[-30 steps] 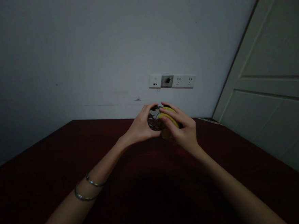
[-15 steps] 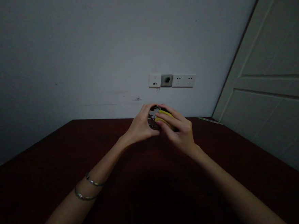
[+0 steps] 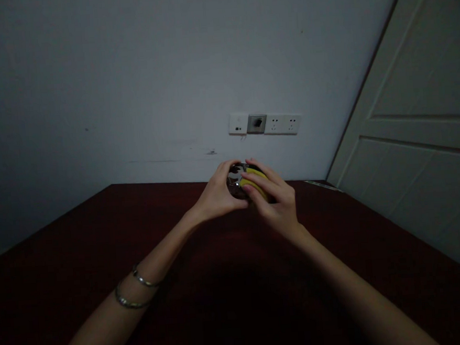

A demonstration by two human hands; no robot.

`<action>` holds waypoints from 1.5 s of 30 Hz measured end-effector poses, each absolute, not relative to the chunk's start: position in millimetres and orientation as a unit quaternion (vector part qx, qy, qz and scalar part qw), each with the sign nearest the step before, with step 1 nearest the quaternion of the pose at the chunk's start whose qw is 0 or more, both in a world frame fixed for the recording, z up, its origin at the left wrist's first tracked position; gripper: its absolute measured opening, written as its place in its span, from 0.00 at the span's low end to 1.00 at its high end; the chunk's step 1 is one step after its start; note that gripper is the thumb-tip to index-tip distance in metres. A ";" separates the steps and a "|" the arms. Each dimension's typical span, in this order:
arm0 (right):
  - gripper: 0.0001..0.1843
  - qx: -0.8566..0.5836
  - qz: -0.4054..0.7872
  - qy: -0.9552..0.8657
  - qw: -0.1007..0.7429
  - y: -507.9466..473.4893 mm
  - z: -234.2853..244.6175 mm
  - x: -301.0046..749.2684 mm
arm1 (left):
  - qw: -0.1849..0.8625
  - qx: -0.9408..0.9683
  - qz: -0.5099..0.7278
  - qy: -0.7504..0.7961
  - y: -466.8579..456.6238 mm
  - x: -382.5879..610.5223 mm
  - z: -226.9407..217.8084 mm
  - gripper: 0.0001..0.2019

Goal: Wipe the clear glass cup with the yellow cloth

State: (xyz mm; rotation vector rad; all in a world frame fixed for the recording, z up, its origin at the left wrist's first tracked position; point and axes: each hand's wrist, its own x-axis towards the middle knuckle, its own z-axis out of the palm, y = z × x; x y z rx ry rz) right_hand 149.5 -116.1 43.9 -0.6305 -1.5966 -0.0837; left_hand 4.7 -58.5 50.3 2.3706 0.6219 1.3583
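Observation:
My left hand (image 3: 218, 193) curls around a dark, shiny, rounded object (image 3: 235, 180), thumb below and fingers above. Its glossy surface reflects light; I cannot tell whether it is a small bowl, a cup or a lid. Pinched in my right hand (image 3: 276, 193) is a yellow sponge (image 3: 254, 179), pressed against the right part of the shiny object. The right fingers hide much of the sponge and the object's far side. Both hands are together over the back edge of a dark red table (image 3: 220, 257).
Behind the table rises a pale wall (image 3: 160, 82) with a socket panel (image 3: 282, 124) and a grey outlet (image 3: 257, 123). A panelled door (image 3: 417, 143) stands at the right. A thin strip (image 3: 321, 185) lies at the table's back right edge.
The sponge and right fingertips have shifted very slightly right on the shiny object. Its reflections have changed a little, and both hands keep their hold.

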 end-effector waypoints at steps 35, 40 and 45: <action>0.11 -0.309 0.082 -0.656 0.684 -111.2 53.8 161.0 | 0.368 0.758 0.483 0.236 -67.6 5.9 55.0 0.36; 0.12 -0.282 0.028 -0.711 0.644 -116.8 55.4 162.5 | 0.382 0.760 0.471 0.233 -66.5 5.0 56.3 0.34; 0.13 -0.273 0.004 -0.739 0.615 -119.2 57.8 162.6 | 0.400 0.751 0.475 0.224 -64.5 5.4 55.4 0.34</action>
